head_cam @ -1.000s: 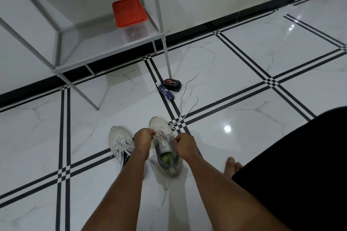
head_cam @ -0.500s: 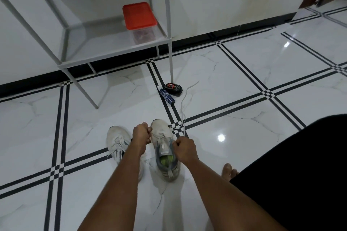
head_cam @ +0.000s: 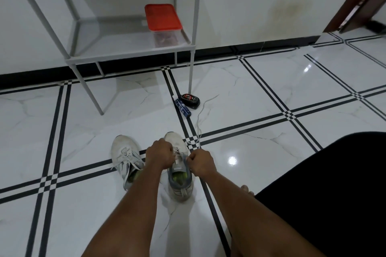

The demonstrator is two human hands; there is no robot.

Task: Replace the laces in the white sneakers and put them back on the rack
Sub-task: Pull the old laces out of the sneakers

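Note:
Two white sneakers stand side by side on the tiled floor. The left sneaker [head_cam: 125, 158] is laced, with its lace ends loose. My left hand [head_cam: 159, 155] and my right hand [head_cam: 200, 161] sit over the right sneaker [head_cam: 180, 175], each with curled fingers pinching a white lace [head_cam: 182, 155] across its eyelets. A loose white lace [head_cam: 199, 119] trails on the floor from near the shoe's toe toward the rack. The grey metal rack [head_cam: 129, 52] stands against the wall beyond the shoes.
A clear box with a red lid [head_cam: 163, 19] sits on the rack's low shelf. A black tin [head_cam: 190, 100] and a blue tube [head_cam: 183, 108] lie by the rack's front right leg. My black-clad leg [head_cam: 334, 194] and bare toes [head_cam: 247, 190] are at right. A brown door [head_cam: 359, 0] is far right.
The camera has tilted up and the view shifted, so the rack shows more. My hands stay on the right sneaker's lace, drawn slightly apart.

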